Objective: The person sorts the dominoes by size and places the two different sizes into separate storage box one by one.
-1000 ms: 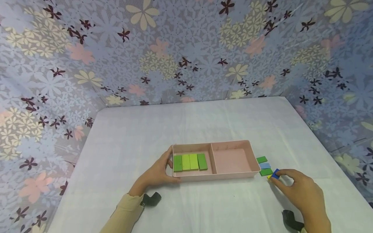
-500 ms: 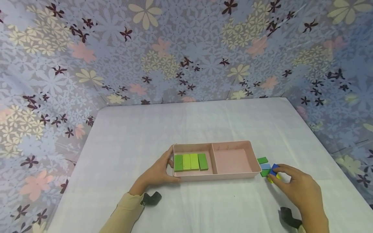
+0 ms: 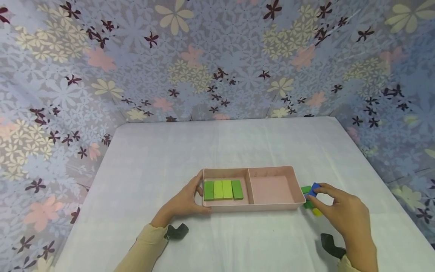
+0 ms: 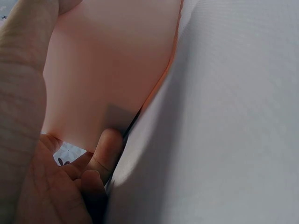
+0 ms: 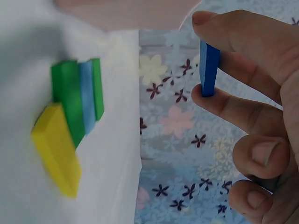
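A pink two-compartment box [image 3: 272,207] sits on the table, its left end gripped by my left hand [image 3: 181,200], thumb along the front wall and fingers round the back. In the left wrist view the box's pink end wall [image 4: 112,60] lies between thumb and fingers. Its left compartment holds a row of flat green and yellow-green blocks [image 3: 222,189]; the right compartment holds nothing. My right hand [image 3: 346,209] pinches a blue block [image 5: 209,70] between thumb and fingertip, raised above the table just beyond the box's right end.
Below the raised hand, a yellow block [image 5: 58,149], two green blocks and a light blue block [image 5: 87,98] lie close together on the white cloth [image 3: 238,241], beside the box's right end. A floral curtain [image 3: 217,60] hangs behind the table.
My right hand has lifted the blue block off the yellow one's spot and carried it up and left toward the box. My left hand keeps its grip on the box.
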Motion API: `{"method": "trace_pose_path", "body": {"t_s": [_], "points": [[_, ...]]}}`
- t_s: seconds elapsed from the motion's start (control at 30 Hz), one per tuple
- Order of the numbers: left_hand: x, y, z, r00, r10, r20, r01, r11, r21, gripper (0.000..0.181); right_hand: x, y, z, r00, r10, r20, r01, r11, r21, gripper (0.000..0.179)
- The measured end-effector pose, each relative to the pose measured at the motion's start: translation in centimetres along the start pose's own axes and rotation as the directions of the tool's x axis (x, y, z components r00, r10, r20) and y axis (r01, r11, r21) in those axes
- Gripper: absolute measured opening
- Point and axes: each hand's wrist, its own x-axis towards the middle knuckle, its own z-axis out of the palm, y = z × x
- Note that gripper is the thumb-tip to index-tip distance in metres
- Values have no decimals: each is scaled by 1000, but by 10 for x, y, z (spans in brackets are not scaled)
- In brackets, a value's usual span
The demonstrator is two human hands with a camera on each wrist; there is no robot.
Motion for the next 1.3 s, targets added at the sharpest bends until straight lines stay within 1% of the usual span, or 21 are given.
{"method": "trace_pose_path", "body": {"t_s": [0.07,0.17,0.27,0.43,0.67,0.87,1.1,1.3], "points": [[0,1,-1,1000,-3,1,3,1000,-3,128,3,-3,2,999,-35,-20,35,999,14,37],[-1,1,-2,1000,-12,3,12,1000,-9,129,7,-8,3,998,-59,-30,60,998,33,36],[-1,2,-2,1000,-19,5,19,1000,-5,129,9,-11,5,998,-58,-27,59,998,38,36],[-2,1,-1,1000,-21,1,21,1000,3,129,11,-14,9,996,-80,-29,81,995,51,35],[-1,1,0,999,-40,1,40,999,28,129,13,-20,13,995,-101,-14,101,992,81,32],[-2,2,-1,998,-60,5,60,998,35,129,15,-29,18,994,-104,27,101,988,120,31],[-1,1,-1,998,-66,4,66,997,35,129,22,-42,26,986,-154,68,140,975,173,31],[-1,1,-1,999,-52,-1,52,998,34,129,27,-52,33,981,-124,150,92,975,203,29]]}}
